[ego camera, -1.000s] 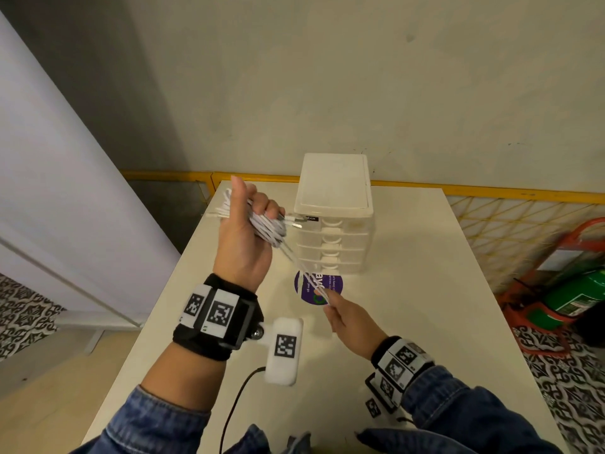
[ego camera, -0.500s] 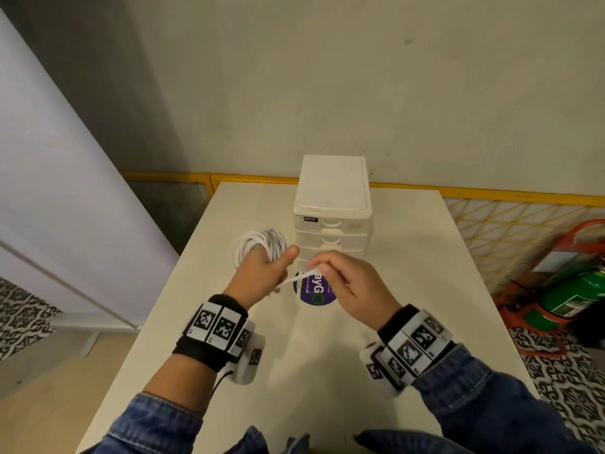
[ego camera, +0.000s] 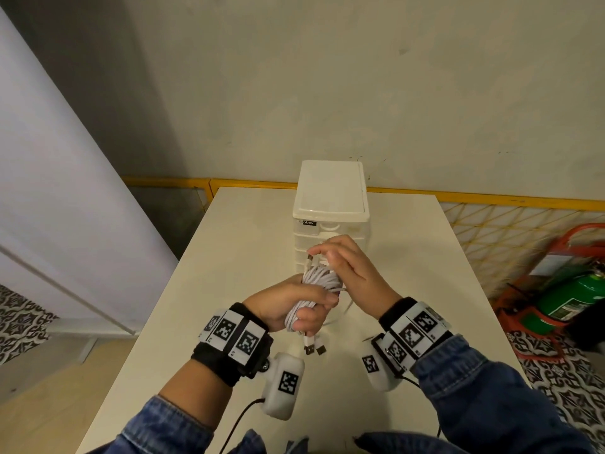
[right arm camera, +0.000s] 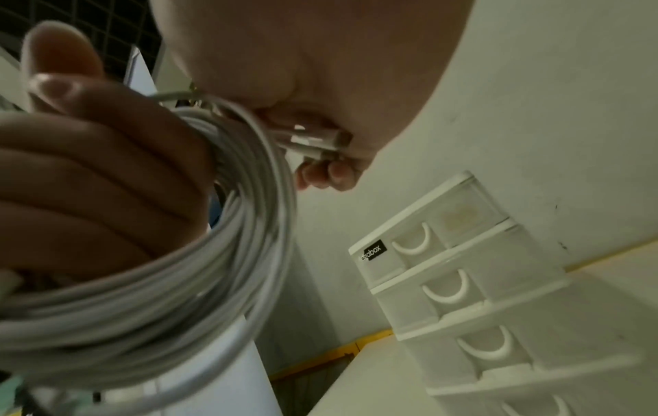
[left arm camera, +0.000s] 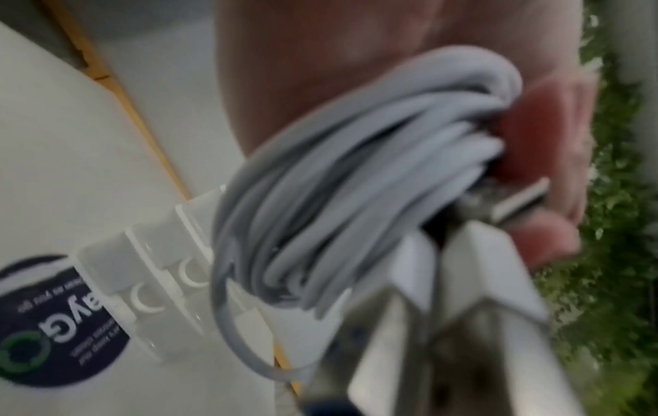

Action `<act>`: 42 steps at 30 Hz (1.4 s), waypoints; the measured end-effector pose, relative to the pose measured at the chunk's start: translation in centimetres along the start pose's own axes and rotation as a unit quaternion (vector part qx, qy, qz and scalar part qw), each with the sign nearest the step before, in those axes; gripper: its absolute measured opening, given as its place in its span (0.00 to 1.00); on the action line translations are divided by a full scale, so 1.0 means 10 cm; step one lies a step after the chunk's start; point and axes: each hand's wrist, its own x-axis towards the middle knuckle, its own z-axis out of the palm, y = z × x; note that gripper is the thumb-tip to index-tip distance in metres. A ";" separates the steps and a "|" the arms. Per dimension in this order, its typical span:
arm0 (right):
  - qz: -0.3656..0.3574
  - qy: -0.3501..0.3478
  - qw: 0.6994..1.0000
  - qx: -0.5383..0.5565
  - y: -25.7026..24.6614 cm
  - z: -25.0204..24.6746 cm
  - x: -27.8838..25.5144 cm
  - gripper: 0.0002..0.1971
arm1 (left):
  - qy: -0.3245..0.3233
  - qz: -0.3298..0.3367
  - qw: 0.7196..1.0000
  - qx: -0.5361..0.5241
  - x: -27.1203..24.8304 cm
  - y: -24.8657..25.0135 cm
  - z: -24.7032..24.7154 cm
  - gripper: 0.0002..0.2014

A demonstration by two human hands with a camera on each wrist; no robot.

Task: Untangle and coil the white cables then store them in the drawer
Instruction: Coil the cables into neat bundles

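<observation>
Nearest the viewer, two USB plugs (ego camera: 315, 348) hang free below the left hand (ego camera: 288, 306), whose fingers are curled around a bundle of white cables (ego camera: 314, 290) held above the table (ego camera: 229, 257). The right wrist view shows the bundle as many neat parallel loops passing round the left fingers (right arm camera: 107, 174); no knots or crossings are evident, so untangling and most of the coiling appear complete. Just beyond, the right hand (ego camera: 347, 270) pinches the remaining cable ends, their small connectors (right arm camera: 317, 143) held between thumb and fingertips at the top of the bundle; the likely step in hand is tucking or wrapping this last tail to secure the coil. Farther back stands the white drawer unit (ego camera: 330, 204), a stack of small drawers with crescent pulls; every drawer front visible in the wrist views appears closed. A round dark sticker (left arm camera: 46, 323) lies on the table at the unit's foot. Remaining work, as judged here: finish the tail, free one hand, pull a drawer open, place the coil inside and close it.
</observation>
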 end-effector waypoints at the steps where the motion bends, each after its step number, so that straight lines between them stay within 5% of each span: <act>1: 0.021 -0.013 0.999 0.031 -0.02 -0.01 -0.01 0.20 | -0.020 0.007 1.000 -0.014 0.00 0.01 0.02 0.13; 5: 0.091 -0.050 0.976 0.190 -0.16 0.02 -0.03 0.28 | -0.076 0.030 0.995 -0.060 0.01 0.04 0.04 0.17; 8: 0.077 -0.048 0.976 0.199 -0.22 0.04 -0.06 0.37 | -0.086 0.026 0.992 -0.093 0.00 0.03 0.02 0.16; 12: 0.053 -0.024 0.979 0.195 -0.24 0.06 -0.09 0.33 | -0.087 0.043 0.991 -0.088 -0.01 0.04 0.03 0.09; 17: 0.071 0.014 0.980 0.186 -0.29 0.09 -0.11 0.17 | 0.005 0.045 0.995 -0.086 -0.02 0.02 -0.01 0.06; 22: 0.122 0.062 0.975 0.174 -0.20 0.17 -0.10 0.31 | 0.063 0.034 0.997 -0.042 -0.08 0.00 -0.04 0.07; 26: 0.150 0.070 0.968 0.187 -0.19 0.28 -0.11 0.21 | 0.116 0.031 0.992 0.028 -0.16 -0.05 -0.15 0.11; 32: 0.153 0.201 0.952 0.174 -0.22 0.51 -0.10 0.06 | 0.266 0.097 0.959 0.007 -0.15 -0.18 -0.14 0.30; 40: 0.157 0.253 0.933 0.200 -0.38 0.80 -0.12 0.14 | 0.344 0.169 0.924 0.023 -0.16 -0.20 -0.19 0.15; 42: 0.162 0.263 0.929 0.201 -0.41 0.85 -0.12 0.07 | 0.353 0.163 0.921 0.032 -0.16 -0.23 -0.22 0.12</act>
